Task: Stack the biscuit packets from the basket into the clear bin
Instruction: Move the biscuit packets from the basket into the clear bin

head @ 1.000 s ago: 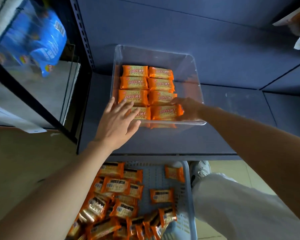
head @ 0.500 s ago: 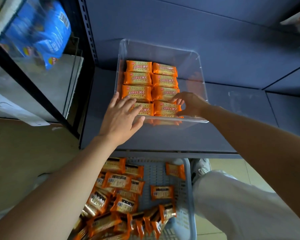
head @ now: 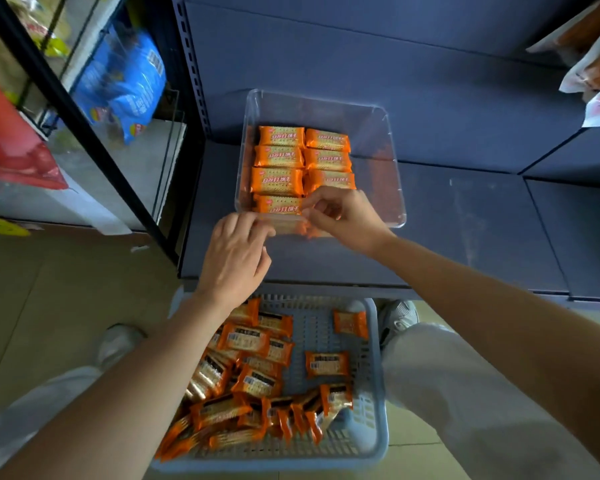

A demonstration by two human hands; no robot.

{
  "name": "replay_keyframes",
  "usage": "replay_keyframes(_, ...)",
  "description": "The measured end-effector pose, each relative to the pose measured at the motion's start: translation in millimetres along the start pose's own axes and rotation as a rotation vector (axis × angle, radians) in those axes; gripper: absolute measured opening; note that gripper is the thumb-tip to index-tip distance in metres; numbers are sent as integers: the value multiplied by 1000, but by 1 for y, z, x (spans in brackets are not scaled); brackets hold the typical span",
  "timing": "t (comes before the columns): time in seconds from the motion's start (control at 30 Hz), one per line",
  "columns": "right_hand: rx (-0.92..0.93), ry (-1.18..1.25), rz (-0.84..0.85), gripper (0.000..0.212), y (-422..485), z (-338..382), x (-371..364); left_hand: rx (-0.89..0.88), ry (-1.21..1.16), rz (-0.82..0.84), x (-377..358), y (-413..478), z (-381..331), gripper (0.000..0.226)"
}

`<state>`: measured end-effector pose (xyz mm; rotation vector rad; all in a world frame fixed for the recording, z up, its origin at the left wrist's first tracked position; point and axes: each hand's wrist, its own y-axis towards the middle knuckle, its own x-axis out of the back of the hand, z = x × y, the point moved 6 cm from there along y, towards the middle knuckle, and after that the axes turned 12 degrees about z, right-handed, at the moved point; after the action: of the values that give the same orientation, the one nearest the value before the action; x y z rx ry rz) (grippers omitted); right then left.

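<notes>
Biscuit packets (head: 253,379) lie heaped in the near basket (head: 376,375). Past it, the left hand (head: 236,254) curls at the near wall of the clear bin (head: 374,143), its hold unclear; the right hand (head: 343,216) pinches a near-right packet (head: 307,232), seating it. Next, likely another basket pick.

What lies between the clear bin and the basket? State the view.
Head view: a bare strip of dark shelf, down to its front edge, separates the clear bin from the basket. The left hand is over it, fingers at the bin's near wall.
</notes>
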<state>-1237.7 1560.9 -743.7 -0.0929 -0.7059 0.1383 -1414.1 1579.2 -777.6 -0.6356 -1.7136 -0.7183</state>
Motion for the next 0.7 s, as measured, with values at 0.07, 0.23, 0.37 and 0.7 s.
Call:
replay_keyframes(0.07, -10, 37, 79, 9, -17, -4, -31, -19, -31, 87, -15, -22, -5, 19)
replay_keyframes(0.23, -159, 2, 325, 10, -65, -51, -119, -2, -186, 529, -84, -92, -14, 25)
replay_keyframes(0.37, -320, -36, 582, 15, -107, -105, -183, 109, -220, 843, -136, -147, -14, 47)
replay_keyframes(0.7, -668, -173, 718, 31, -172, -193, -253, 103, -144, 1104, -208, -175, -8, 67)
